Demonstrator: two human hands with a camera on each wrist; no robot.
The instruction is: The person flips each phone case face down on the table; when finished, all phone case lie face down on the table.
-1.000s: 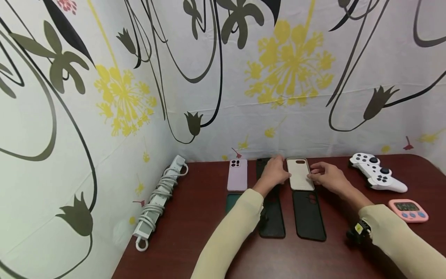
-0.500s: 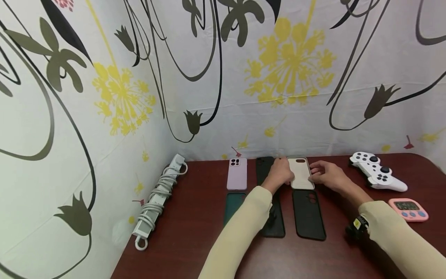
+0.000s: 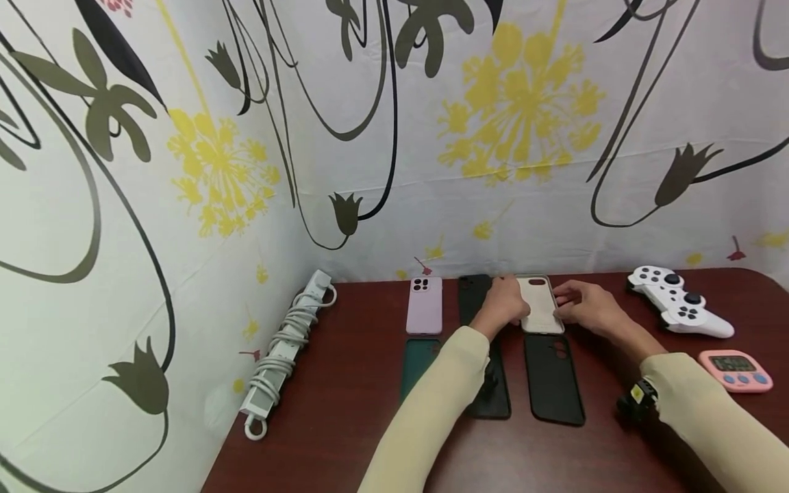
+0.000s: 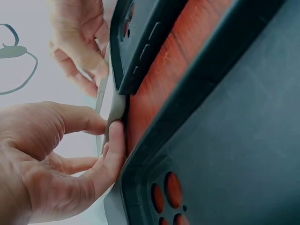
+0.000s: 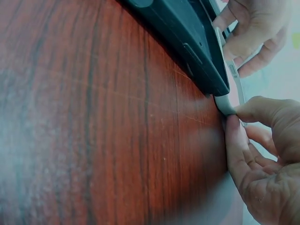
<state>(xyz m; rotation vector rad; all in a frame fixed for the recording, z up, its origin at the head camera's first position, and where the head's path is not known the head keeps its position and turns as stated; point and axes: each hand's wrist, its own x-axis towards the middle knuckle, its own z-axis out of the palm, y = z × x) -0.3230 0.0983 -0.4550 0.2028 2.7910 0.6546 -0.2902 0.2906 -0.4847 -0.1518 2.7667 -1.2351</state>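
- Sleeves (image 3: 425, 411) of pale yellow cover both forearms, which reach forward over the dark red table (image 3: 320, 438); a small black device (image 3: 637, 400) sits at the right wrist.
- Cases make up the nearer row: a green case (image 3: 416, 366) at the left and a long dark case (image 3: 499, 404) in the middle, each partly covered by the left arm, then a black case (image 3: 555, 380) at the right with its camera opening at the far end.
- Pink timer (image 3: 735, 371) with blue buttons, lying near the right forearm.
- Left hand (image 3: 504, 301) at the left edge of the cream case (image 3: 540, 305), thumb and fingers pinching its rim.
- Right hand (image 3: 590, 309) at the opposite edge, thumb and index finger pinching the rim near a corner.
- Cream case itself lies on the table between the two hands, just beyond the black case, its cutout at the far end.
- Dark upper case (image 3: 473, 291) beside the left hand, partly hidden by it; a lilac case (image 3: 424, 306) lies farther left.
- White controller (image 3: 678, 301) at the right; a power strip (image 3: 286, 349) wrapped in its cord, slanting at the left.
- Patterned wall covering (image 3: 407, 226) behind everything.
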